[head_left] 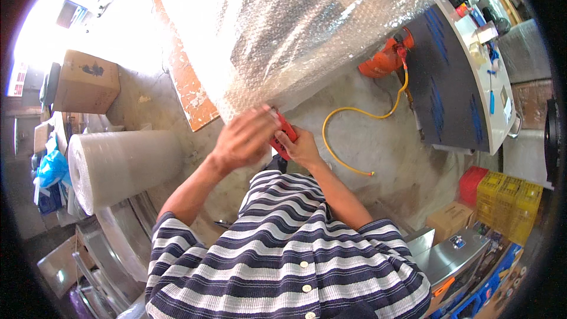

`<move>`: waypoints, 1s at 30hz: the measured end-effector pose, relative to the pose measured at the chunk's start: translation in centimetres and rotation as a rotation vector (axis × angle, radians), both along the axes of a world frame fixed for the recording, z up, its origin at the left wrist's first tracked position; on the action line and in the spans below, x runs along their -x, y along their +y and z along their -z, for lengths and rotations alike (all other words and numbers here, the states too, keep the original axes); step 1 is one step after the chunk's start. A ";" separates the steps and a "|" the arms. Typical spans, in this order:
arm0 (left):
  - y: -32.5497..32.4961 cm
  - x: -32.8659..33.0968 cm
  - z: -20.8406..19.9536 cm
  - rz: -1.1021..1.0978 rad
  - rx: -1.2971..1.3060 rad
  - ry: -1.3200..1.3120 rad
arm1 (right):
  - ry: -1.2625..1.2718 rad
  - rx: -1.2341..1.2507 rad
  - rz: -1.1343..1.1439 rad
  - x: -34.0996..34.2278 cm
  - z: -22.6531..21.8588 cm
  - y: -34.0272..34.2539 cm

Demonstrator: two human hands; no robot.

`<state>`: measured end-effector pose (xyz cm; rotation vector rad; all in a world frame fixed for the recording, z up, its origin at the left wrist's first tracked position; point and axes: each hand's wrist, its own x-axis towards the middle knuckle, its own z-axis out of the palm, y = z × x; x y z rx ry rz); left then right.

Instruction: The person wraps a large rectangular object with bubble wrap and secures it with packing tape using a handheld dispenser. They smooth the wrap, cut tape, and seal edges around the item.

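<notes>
My right hand point(303, 149) is closed around a red hand-held thing point(284, 134) with dark marks, its thumb lying across it; the exact kind cannot be made out. My left hand point(243, 140) is somewhat blurred, with its fingers stretched out toward the red thing's upper end; whether they touch it is unclear. Just beyond both hands stands a large bulky item wrapped in bubble wrap point(283, 35), its near corner close to my left fingers. What is inside the wrap shows only as dark and tan patches.
A worn orange board point(195, 97) lies beside the wrapped item. At left are a bubble-wrap roll point(136, 159) and a cardboard box point(88, 82). To the right, a yellow hose point(328, 136) runs from an orange machine point(381, 62) beside a workbench point(455, 77); yellow crates point(508, 204) stand nearer.
</notes>
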<state>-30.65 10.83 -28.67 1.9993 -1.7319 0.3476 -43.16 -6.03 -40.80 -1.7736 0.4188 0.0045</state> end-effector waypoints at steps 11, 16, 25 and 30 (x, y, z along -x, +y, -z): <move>0.5 2.0 4.8 -0.181 -0.828 -0.935 | 0.091 0.085 0.063 1.6 1.2 -0.1; 0.7 1.7 5.0 -0.173 -0.832 -0.979 | 0.175 0.095 0.040 2.0 -1.0 -0.6; 1.8 0.8 6.9 -0.170 -0.716 -0.955 | 0.267 0.161 0.101 3.3 -0.3 0.8; 1.8 0.8 7.0 -0.136 -0.691 -0.929 | 0.513 0.300 0.113 2.6 -2.1 1.2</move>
